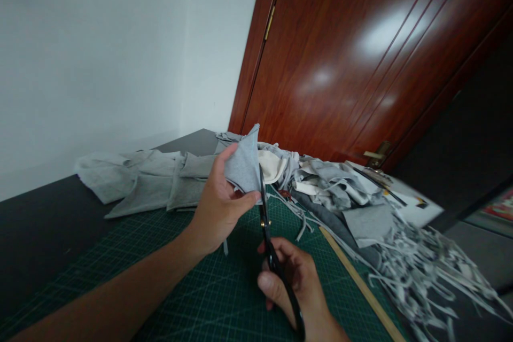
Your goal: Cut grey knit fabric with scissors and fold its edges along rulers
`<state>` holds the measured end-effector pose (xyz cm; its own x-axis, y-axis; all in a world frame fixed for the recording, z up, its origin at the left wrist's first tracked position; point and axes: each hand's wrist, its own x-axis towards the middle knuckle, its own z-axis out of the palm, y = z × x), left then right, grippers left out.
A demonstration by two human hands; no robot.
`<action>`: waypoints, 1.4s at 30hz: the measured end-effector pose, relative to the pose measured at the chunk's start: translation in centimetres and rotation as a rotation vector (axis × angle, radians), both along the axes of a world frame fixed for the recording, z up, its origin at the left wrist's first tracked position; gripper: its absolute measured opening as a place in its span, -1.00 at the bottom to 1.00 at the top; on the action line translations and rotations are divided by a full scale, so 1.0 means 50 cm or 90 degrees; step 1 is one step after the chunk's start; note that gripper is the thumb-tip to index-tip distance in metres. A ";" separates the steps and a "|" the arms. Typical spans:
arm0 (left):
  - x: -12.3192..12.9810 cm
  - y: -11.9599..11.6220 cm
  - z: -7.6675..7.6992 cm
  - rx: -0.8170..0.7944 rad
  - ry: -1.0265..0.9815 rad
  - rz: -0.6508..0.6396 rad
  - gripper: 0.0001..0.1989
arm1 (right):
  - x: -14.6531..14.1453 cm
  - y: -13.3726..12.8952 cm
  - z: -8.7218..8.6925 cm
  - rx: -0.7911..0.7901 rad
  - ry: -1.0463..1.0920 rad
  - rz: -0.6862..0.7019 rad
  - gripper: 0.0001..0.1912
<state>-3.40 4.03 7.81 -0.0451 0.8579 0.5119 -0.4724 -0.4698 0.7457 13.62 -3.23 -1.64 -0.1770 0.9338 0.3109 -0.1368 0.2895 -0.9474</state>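
Pinched between the thumb and fingers of my left hand [220, 203] is a grey fabric piece [245, 163], raised above the green cutting mat [224, 288]. My right hand [294, 283] grips the handles of black scissors [265, 227]. The scissor blades point away from me and lie along the right edge of the fabric, close to my left thumb tip. Whether the blades are parted cannot be made out.
Grey fabric pieces [150, 192] lie at the left back. Piled scraps [336, 181] and thin cut strips [417, 262] spread along the right. A wooden ruler [360, 283] lies on the mat's right side. Behind stand a white wall and a brown door [340, 64].
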 end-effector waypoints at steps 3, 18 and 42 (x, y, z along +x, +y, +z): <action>0.001 0.001 0.000 0.006 -0.001 -0.010 0.01 | -0.001 0.000 -0.002 0.001 0.002 -0.001 -0.46; 0.002 0.000 -0.004 0.029 -0.001 -0.018 0.00 | 0.002 0.000 -0.002 -0.030 -0.025 -0.018 -0.46; 0.010 -0.019 -0.002 -0.003 0.015 -0.076 0.06 | -0.001 0.000 0.005 -0.011 -0.005 -0.022 -0.39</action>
